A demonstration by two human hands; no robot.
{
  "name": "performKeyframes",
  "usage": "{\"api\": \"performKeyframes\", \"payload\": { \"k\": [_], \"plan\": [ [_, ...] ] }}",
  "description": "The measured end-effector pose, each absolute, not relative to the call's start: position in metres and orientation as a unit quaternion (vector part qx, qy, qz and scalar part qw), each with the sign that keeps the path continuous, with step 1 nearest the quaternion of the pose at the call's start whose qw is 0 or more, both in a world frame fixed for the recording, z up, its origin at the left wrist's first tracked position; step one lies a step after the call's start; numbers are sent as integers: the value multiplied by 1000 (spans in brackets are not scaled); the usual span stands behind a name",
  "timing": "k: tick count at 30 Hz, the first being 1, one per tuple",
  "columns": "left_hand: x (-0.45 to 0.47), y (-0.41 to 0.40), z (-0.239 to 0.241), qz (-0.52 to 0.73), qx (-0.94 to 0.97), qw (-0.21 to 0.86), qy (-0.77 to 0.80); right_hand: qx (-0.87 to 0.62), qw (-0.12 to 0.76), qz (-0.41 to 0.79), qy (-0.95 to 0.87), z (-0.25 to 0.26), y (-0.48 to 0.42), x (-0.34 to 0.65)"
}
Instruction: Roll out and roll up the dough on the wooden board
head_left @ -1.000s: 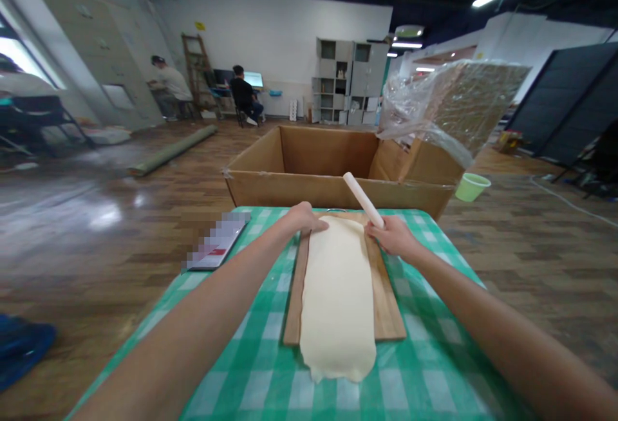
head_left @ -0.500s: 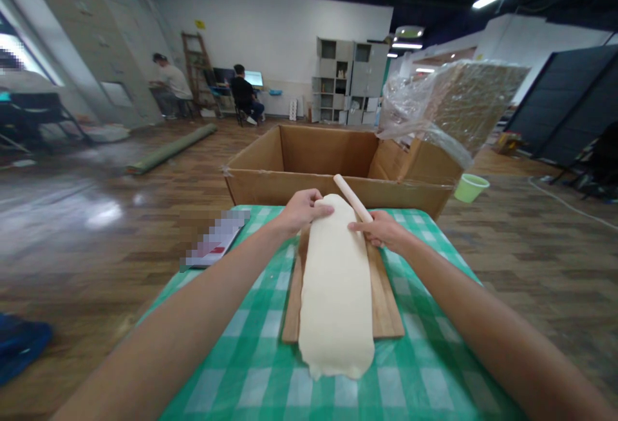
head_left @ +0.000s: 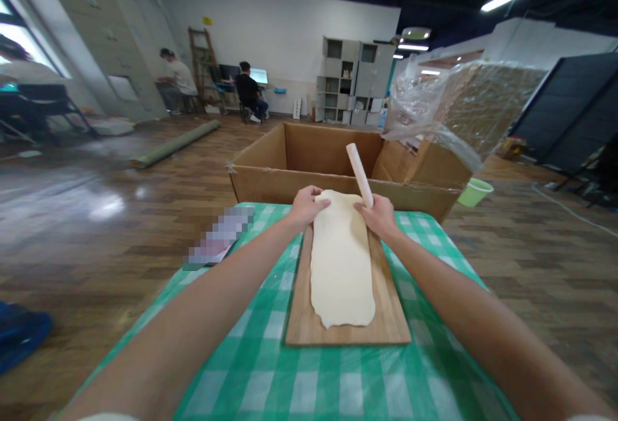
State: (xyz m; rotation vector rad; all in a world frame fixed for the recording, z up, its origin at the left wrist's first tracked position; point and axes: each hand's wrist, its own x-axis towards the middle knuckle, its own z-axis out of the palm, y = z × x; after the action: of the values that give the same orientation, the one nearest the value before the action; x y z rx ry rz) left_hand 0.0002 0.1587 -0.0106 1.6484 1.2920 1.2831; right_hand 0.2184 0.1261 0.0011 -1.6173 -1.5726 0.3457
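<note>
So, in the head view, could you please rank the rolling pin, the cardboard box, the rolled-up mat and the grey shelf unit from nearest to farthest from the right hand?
1. The rolling pin: held in the right hand itself.
2. The cardboard box: straight ahead, close behind the hand.
3. The rolled-up mat: farther off, to the left.
4. The grey shelf unit: farthest, at the back.

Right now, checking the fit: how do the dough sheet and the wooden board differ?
The dough sheet is pale cream, wavy-edged; the wooden board brown, straight-edged. The dough sheet is narrower; the wooden board shows bare at both sides and the near end. The left hand and the right hand, which grips a rolling pin, hold the dough sheet's far end; the wooden board lies flat on the cloth. Both are long and narrow.
</note>
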Motion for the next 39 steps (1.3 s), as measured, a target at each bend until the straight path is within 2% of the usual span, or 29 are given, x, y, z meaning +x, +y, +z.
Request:
{"api": "performKeyframes", "payload": {
  "k": [4, 6, 9, 12, 15, 21, 32, 39],
  "plan": [
    [-9, 156, -5, 504, 626, 237, 545, -643, 372, 64, -666, 8, 115, 224],
    [-17, 150, 7, 519, 620, 193, 556, -624, 301, 10, -721, 12, 98, 230],
    [-25, 136, 28, 535, 640, 127, 537, -548, 145, -55, -822, 16, 68, 238],
    [-20, 118, 34, 441, 751, 73, 485, -496, 75, -74, -862, 14, 49, 240],
    [-9, 100, 19, 305, 843, 69, 438, -479, 87, -72, -871, 9, 47, 238],
    [-1, 79, -11, 217, 870, 1, 443, -468, 107, -84, -873, 2, 63, 235],
    [-4, -34, -13, 186, 876, -93, 436, -454, 130, -59, -879, -17, -35, 250],
    [-16, -88, -1, 156, 890, -63, 424, -428, 134, -33, -893, -6, -97, 257]
  ]
}}
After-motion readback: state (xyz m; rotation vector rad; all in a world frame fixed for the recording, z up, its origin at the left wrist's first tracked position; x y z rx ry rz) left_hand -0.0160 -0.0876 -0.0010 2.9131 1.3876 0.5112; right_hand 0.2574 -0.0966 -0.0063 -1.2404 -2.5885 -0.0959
